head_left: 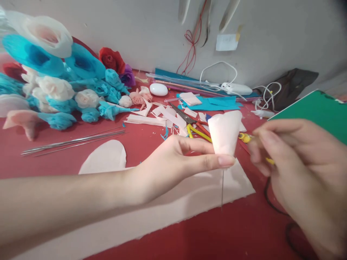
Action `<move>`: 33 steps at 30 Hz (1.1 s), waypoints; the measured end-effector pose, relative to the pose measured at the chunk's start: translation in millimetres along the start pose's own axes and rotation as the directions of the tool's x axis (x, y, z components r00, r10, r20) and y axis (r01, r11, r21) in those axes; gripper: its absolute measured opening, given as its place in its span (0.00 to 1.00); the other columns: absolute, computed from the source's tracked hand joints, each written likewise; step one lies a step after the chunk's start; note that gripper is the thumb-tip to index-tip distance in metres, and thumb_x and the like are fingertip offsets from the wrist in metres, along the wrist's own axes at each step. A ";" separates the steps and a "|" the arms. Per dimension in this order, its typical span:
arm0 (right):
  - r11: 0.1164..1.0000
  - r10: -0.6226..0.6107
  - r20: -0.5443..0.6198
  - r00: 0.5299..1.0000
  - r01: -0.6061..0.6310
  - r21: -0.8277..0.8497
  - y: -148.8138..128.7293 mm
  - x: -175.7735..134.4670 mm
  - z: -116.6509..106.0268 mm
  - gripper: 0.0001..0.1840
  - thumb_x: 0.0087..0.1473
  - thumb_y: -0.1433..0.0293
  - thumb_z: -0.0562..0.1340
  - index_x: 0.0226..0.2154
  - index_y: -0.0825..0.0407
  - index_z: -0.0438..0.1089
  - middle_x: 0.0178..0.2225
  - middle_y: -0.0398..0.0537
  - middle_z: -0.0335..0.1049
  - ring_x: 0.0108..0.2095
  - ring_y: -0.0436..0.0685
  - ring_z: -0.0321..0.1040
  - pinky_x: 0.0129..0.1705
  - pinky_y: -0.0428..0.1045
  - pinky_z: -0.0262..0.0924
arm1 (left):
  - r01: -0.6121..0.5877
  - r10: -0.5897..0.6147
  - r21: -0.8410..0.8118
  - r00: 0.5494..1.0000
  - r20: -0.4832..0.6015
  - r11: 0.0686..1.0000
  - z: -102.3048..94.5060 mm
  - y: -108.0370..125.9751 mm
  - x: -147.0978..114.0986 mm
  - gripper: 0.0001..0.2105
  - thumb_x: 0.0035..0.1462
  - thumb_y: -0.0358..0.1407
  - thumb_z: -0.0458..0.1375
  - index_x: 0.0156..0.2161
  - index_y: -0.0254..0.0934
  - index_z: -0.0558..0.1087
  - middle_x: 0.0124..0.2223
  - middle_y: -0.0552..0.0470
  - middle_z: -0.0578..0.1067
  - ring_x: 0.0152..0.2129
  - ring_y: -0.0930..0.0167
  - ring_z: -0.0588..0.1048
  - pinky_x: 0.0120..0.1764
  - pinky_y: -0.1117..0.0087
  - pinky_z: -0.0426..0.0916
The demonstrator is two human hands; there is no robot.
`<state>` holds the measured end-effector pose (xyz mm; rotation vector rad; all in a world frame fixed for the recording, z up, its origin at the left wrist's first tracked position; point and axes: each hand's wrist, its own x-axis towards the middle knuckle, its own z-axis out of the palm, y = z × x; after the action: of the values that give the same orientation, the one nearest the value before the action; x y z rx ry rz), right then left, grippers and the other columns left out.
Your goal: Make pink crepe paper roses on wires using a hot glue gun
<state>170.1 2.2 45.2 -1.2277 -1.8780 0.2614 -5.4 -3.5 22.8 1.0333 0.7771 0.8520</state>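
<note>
"What's held?"
"One pale-pink, cone-shaped paper cup (226, 133) on one thin metal wire (222, 189), pinched in the left hand (169, 164), right of centre."
"The right hand (300, 162)?"
"Fingers curled by one small yellow tip (245, 137); I can't tell whether they grip it."
"On the left?"
"One rounded pale-pink paper piece (104, 158)."

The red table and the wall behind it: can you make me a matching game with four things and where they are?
Things:
1: cupped pale paper
2: red cord
3: rounded flat paper piece
4: green board

Places:
A: hanging in front of the wall
B: beyond the right hand
C: lying near the thin metal rods
D: held in the left hand

Right pairs: 1-D, 2-A, 3-C, 4-B
</note>
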 end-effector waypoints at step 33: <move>0.826 0.101 0.762 0.640 -0.480 0.294 -7.5 -0.6 -13.8 0.16 0.60 0.65 0.51 0.22 0.53 0.61 0.15 0.38 0.58 0.16 0.40 0.55 0.16 0.34 0.47 | 0.008 -0.010 0.030 0.999 0.048 1.000 2.5 3.9 2.4 0.03 0.46 0.32 0.62 0.27 0.35 0.74 0.29 0.59 0.73 0.33 0.78 0.70 0.38 0.81 0.64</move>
<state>175.6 -5.6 57.7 -1.1556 -2.0197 1.5160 -2.9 -1.4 26.9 1.0727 0.7555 0.8071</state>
